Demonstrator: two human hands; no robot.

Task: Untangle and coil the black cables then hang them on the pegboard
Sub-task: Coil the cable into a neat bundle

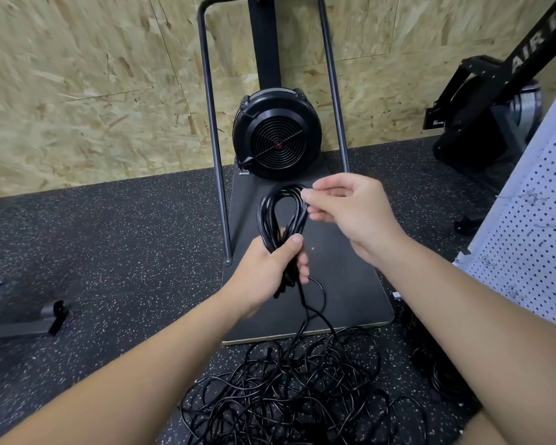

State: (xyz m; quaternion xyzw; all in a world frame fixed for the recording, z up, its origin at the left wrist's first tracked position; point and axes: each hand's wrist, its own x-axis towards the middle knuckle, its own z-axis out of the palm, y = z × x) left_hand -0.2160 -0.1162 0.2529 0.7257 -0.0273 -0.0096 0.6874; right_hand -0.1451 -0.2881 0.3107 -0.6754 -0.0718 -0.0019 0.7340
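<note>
**Inspector:** Speckled rubber flooring (109,252) met a chipboard wall; a fan unit (276,134) stood against it.

**Clerk:** And the hands?

**Inspector:** Before the fan, the left hand (270,268) gripped the coil (281,216) at its waist. The right hand (347,210) pinched its top loop.

**Clerk:** The stage?

**Inspector:** Coiling, unfinished. The tangled cables (302,387) lay nearer than the fan, the pegboard (533,226) to its right. I judged more slack must be drawn up.

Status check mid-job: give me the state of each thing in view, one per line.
coiled cable: looped, gripped at its waist, tail trailing into the pile.
left hand: fist around the coil.
right hand: pinching the top of the loop.
cable pile: tangled on the floor.
pegboard: at right; no coil seen hanging on it.
fan: blades hidden by grille; cannot tell if running.
</note>
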